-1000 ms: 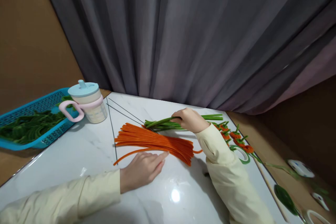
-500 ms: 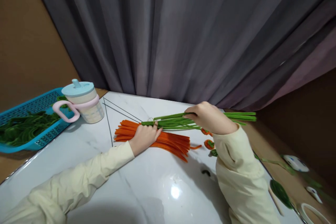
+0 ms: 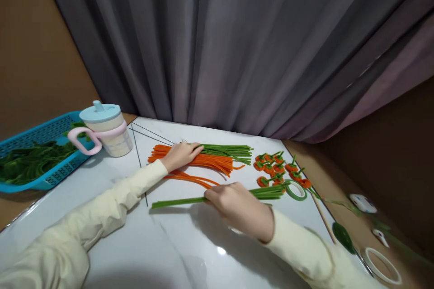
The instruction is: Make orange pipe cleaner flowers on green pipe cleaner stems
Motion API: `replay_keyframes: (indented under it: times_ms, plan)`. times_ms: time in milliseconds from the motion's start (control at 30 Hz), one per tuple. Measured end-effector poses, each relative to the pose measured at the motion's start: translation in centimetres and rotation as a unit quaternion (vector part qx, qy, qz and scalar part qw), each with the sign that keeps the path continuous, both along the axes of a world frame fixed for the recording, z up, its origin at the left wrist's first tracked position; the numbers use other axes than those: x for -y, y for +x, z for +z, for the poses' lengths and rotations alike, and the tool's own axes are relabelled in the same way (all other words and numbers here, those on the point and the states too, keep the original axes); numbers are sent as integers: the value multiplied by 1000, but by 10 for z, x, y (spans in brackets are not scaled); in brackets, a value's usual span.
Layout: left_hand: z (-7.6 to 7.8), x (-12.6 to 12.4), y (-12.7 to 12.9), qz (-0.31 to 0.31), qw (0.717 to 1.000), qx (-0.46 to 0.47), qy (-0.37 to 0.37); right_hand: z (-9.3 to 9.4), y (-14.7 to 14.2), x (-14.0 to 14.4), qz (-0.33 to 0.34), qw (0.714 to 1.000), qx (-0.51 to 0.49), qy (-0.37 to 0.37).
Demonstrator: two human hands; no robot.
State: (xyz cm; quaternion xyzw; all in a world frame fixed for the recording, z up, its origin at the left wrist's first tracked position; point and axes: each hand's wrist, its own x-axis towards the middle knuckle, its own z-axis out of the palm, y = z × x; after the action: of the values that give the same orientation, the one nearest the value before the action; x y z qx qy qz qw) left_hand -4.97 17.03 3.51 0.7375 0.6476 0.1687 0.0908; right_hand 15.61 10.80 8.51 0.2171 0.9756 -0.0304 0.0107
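The right hand [image 3: 242, 207] is pinching a small bunch of long green fuzzy pipe-cleaner stems [image 3: 176, 201] against the white marble table [image 3: 142, 244], their long axis running left-right; the left hand [image 3: 179, 156] is lying flat, fingers spread, on the orange pipe-cleaner bundle [image 3: 213, 162] farther back.

The left arm stretches far forward across the tabletop [image 3: 111, 244], sleeve lying low, its hand [image 3: 179, 156] palm down with fingers flat and extended. The right hand [image 3: 239, 207] sits nearer, knuckles up, fingers curled in a closed grip, forearm angled in from the lower right.
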Motion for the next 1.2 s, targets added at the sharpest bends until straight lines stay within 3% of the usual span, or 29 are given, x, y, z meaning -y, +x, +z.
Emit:
replay_keyframes:
  times_ms: [100,200,233,300,400,433,500,633,733,800,900,1000,1200]
  plan:
    - [17,10,-9,-36,995,85,-42,-32,-13,5,-6,1000,9,6]
    - [27,24,-12,-71,971,189,-130,-40,-20,2,-36,999,-17,9]
    - [28,28,-12,-80,936,280,-197,-39,-21,1,-44,999,-31,4]
    - [30,36,-10,-83,833,439,-326,-33,-19,-1,-49,996,-70,-21]
    - [32,43,-5,-54,684,581,-438,-22,-10,-4,-32,986,-148,-72]
    - [33,44,-3,-44,650,609,-451,-19,-6,-4,-22,980,-178,-84]
    - [36,44,2,-32,612,645,-457,-12,1,-5,-8,967,-237,-99]
    - [48,38,11,-10,581,644,-499,-2,6,-5,-34,940,-334,-59]
    - [59,30,18,-8,568,657,-496,-6,3,-2,-60,939,-335,-47]
    - [64,27,18,-14,590,671,-449,-14,1,2,-88,947,-302,-71]
    - [66,26,12,-11,646,657,-387,-29,-1,5,-125,961,-233,-87]
    - [67,30,3,-20,664,640,-386,-36,-1,3,-126,975,-153,-97]
    - [69,40,6,-84,614,640,-455,-11,18,-11,-66,976,-173,-110]
